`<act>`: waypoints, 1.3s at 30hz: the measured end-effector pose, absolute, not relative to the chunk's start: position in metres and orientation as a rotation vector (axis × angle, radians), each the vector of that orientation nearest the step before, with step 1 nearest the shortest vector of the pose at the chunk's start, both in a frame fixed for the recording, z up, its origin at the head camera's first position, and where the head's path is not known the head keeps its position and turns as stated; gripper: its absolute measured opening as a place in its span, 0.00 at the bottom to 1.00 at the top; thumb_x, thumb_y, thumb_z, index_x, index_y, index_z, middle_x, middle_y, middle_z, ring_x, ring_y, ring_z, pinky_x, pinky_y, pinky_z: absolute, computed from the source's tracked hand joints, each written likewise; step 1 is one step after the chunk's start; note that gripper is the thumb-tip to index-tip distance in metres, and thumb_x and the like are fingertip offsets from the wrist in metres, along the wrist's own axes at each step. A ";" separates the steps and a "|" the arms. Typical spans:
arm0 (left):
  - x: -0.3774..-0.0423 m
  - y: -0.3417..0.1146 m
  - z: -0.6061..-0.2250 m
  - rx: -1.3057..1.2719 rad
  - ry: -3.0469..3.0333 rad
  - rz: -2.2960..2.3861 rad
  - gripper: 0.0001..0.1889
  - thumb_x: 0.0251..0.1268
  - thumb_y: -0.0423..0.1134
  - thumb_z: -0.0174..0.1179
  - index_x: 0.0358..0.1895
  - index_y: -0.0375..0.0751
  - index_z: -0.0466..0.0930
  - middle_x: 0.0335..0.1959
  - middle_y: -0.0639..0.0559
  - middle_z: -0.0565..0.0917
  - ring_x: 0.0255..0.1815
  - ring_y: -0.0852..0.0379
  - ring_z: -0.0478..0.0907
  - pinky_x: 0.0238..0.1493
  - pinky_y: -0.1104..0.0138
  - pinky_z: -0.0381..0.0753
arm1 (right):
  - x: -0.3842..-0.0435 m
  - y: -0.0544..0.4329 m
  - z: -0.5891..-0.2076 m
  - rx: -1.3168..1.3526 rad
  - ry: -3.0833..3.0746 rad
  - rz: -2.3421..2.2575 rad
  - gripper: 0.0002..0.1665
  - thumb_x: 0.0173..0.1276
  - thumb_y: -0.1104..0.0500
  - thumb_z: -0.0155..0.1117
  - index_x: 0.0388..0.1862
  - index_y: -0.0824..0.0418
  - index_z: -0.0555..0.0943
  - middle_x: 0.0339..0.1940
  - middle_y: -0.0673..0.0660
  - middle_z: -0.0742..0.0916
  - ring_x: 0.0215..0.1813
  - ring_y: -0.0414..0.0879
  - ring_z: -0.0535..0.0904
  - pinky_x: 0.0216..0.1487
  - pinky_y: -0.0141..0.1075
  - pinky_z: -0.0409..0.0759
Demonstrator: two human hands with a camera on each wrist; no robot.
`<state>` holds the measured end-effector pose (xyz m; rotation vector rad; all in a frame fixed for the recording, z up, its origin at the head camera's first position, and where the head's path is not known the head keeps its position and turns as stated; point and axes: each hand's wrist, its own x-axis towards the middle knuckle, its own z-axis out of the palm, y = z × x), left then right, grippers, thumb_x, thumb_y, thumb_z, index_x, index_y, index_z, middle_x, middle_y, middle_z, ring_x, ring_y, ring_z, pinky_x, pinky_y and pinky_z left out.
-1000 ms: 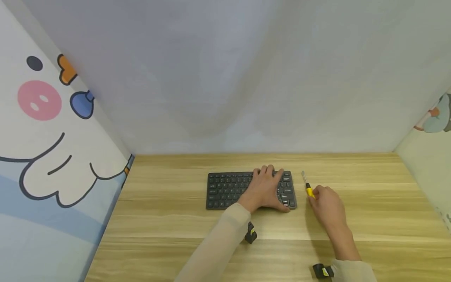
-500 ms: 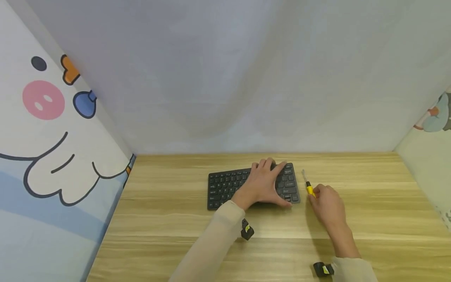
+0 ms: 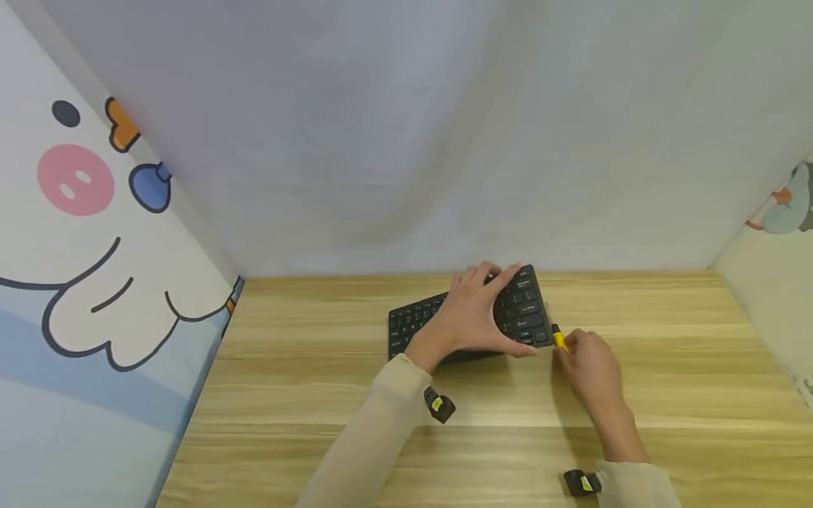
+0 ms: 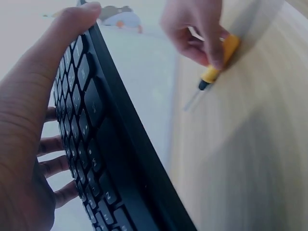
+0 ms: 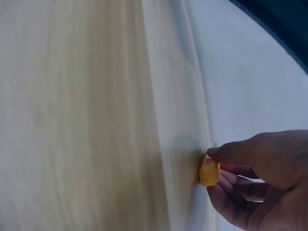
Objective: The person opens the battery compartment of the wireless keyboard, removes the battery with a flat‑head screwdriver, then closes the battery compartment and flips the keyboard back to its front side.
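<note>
A thin black keyboard (image 3: 527, 310) slants over the table, its right end raised and its left end lower. My left hand (image 3: 466, 314) grips it across the width, thumb on the near edge and fingers over the far edge. In the left wrist view the keyboard (image 4: 96, 125) stands steeply, with the thumb at its edge. To the right, my right hand (image 3: 593, 367) pinches the yellow handle of a screwdriver (image 3: 558, 339); its metal shaft points away toward the back wall. The right wrist view shows the handle's orange-yellow end (image 5: 209, 172) between thumb and fingers.
The wooden table (image 3: 286, 416) meets a pale grey wall (image 3: 356, 176) at the back. A cartoon-printed panel (image 3: 82, 282) borders the left side. Black camera mounts (image 3: 440, 406) sit at both wrists.
My left hand has lifted the keyboard's right end off the table and tilted it, carrying it slightly up and right. My right hand stays almost still with the screwdriver.
</note>
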<state>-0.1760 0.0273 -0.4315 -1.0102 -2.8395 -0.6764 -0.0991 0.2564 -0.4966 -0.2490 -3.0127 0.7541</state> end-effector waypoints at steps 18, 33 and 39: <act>-0.166 -0.015 -0.387 -0.961 -2.551 -1.414 0.69 0.32 0.55 0.86 0.82 0.73 0.48 0.66 0.53 0.68 0.65 0.56 0.67 0.68 0.50 0.77 | -0.100 0.254 -0.499 -0.213 -3.007 0.727 0.17 0.68 0.61 0.67 0.45 0.77 0.82 0.39 0.72 0.86 0.37 0.60 0.84 0.36 0.51 0.83; -0.159 -0.052 -0.384 -1.001 -2.265 -1.755 0.65 0.38 0.68 0.78 0.83 0.62 0.49 0.70 0.44 0.68 0.70 0.51 0.67 0.71 0.49 0.75 | -0.098 0.255 -0.499 -0.198 -3.017 0.729 0.18 0.71 0.61 0.66 0.48 0.77 0.81 0.41 0.72 0.85 0.36 0.57 0.83 0.31 0.45 0.83; -0.151 -0.067 -0.390 -1.021 -2.115 -1.950 0.68 0.39 0.77 0.72 0.83 0.50 0.50 0.72 0.37 0.65 0.71 0.45 0.66 0.74 0.43 0.72 | -0.097 0.252 -0.500 -0.201 -3.007 0.742 0.18 0.71 0.61 0.65 0.49 0.77 0.81 0.41 0.72 0.85 0.35 0.57 0.83 0.30 0.44 0.82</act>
